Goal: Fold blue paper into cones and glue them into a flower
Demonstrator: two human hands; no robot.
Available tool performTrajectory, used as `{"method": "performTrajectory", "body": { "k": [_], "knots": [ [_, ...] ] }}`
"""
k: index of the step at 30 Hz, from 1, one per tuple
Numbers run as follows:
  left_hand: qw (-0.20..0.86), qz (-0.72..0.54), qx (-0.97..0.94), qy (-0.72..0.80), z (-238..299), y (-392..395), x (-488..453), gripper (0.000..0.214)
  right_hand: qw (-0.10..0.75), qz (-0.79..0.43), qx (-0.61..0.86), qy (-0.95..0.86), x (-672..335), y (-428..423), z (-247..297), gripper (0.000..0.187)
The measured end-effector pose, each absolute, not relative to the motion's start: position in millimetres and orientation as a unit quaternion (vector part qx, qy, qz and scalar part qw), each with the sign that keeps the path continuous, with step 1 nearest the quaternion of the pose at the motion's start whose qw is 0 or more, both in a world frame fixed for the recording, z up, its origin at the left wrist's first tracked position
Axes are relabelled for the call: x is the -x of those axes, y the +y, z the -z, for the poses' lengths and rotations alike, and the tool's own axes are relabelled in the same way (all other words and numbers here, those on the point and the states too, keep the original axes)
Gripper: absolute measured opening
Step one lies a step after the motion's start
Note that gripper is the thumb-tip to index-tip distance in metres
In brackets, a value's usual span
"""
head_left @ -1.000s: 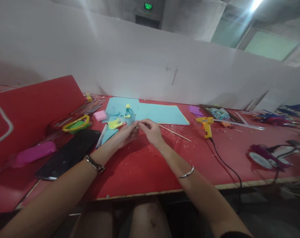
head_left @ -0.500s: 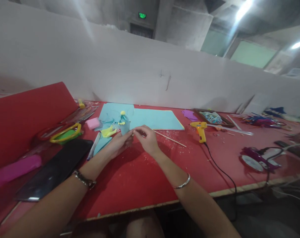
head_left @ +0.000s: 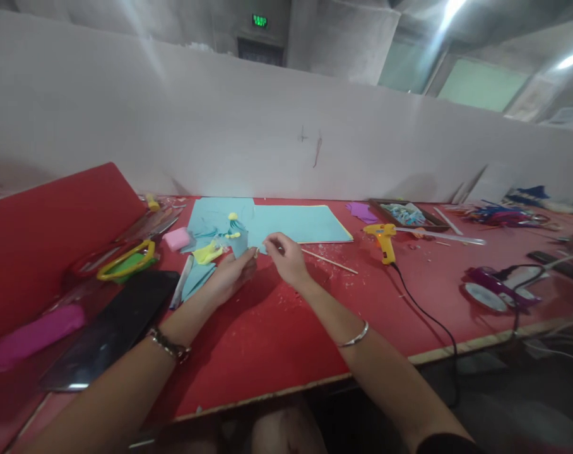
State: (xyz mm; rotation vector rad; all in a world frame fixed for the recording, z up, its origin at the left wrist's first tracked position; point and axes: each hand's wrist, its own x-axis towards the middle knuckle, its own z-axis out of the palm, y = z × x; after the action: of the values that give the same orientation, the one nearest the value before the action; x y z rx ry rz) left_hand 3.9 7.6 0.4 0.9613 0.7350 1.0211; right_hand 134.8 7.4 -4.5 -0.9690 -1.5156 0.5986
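Observation:
My left hand (head_left: 234,276) is closed around the lower end of a light-blue foam or paper craft piece (head_left: 240,243). Yellow bits stick out at its top, with a round yellow tip (head_left: 232,216). A tiny pale bit shows at my left thumb tip. Just to the right, apart from the left hand, is my right hand (head_left: 287,257), thumb and forefinger brought together; anything between them is too small to make out. Light-blue sheets (head_left: 298,224) lie behind both hands. A crumpled yellow piece (head_left: 207,253) is beside the left hand.
A yellow glue gun (head_left: 383,242) with a black cord sits at right, near a thin wooden stick (head_left: 331,261). Leftward lie a black phone (head_left: 113,331), yellow-handled scissors (head_left: 125,263), a pink block (head_left: 177,239) and a magenta case (head_left: 40,337). A tray of scraps (head_left: 404,215) stands behind.
My right hand has drawn away to the right from the left hand, opening a gap between them. The left hand keeps hold of the blue craft piece. The view has shifted slightly.

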Motion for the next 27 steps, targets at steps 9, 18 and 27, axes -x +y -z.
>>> {"method": "performTrajectory", "body": {
  "k": [9,18,27],
  "knots": [
    [0.722,-0.445,-0.421,0.321,1.7,10.5,-1.5,0.029,0.609,-0.350,0.418,-0.577,-134.0,13.7,12.2,0.017],
    [0.728,-0.440,-0.419,0.317,3.3,12.3,-0.6,0.027,0.607,-0.391,0.410,-0.558,-137.2,17.0,15.3,0.024],
    [0.730,-0.424,-0.422,0.331,3.4,11.0,-2.0,0.025,0.588,-0.337,0.435,-0.593,-137.8,10.7,9.3,0.035]
  ]
}}
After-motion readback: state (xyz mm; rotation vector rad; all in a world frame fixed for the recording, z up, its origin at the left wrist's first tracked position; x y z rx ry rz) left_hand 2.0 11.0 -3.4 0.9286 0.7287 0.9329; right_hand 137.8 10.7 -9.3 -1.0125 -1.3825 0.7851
